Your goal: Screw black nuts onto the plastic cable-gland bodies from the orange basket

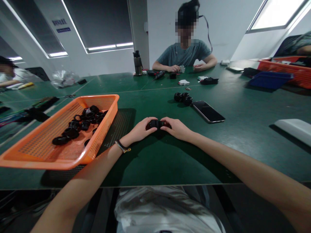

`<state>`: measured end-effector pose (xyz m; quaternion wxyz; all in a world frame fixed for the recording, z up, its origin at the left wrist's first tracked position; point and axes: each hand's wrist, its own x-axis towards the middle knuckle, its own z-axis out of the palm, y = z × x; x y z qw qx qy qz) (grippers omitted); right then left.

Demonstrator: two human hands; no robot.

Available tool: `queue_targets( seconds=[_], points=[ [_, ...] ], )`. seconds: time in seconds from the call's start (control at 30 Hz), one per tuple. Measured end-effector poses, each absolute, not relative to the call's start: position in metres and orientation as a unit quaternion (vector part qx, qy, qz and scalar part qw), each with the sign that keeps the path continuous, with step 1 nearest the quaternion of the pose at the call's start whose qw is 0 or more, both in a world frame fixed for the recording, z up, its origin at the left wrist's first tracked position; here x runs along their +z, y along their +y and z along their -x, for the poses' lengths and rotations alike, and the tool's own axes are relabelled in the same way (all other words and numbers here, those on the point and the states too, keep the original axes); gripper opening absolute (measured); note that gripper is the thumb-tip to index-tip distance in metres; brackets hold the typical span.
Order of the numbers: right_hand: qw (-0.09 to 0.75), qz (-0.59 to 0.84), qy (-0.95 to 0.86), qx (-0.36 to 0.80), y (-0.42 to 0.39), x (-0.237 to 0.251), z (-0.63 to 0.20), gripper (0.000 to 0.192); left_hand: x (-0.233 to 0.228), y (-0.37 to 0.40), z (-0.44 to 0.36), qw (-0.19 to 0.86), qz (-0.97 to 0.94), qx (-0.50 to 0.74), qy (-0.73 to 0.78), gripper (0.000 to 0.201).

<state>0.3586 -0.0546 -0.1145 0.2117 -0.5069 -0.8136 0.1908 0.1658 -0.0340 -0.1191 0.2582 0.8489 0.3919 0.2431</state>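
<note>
Close over the green table, my two hands meet fingertip to fingertip. Between thumb and fingers my left hand grips a black round plastic part. My right hand is closed in the same way on a smaller black piece at its right side. Whether these two pieces are joined or only touching, I cannot tell. Beyond my right hand, several black round parts sit in a cluster. An orange basket left of my hands holds more black ring-like and cap-like parts.
A phone lies right of the cluster. Across the table sits a person, near a bottle and a power tool. A blue tray and a white object are at right, cables at left.
</note>
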Motion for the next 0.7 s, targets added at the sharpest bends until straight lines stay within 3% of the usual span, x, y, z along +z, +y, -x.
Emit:
queue_targets(
  seconds=[0.53,0.7],
  points=[
    [0.223,0.505,-0.815,0.177,-0.054,-0.1168,-0.3582,0.022,-0.119,-0.0348,-0.1662,0.263,-0.846,0.239,0.398,0.041],
    [0.251,0.481,-0.825,0.157,-0.0534,-0.1197,-0.3592,0.035,-0.1203,-0.0334,-0.166,0.26,-0.847,0.243,0.394,0.04]
  ],
)
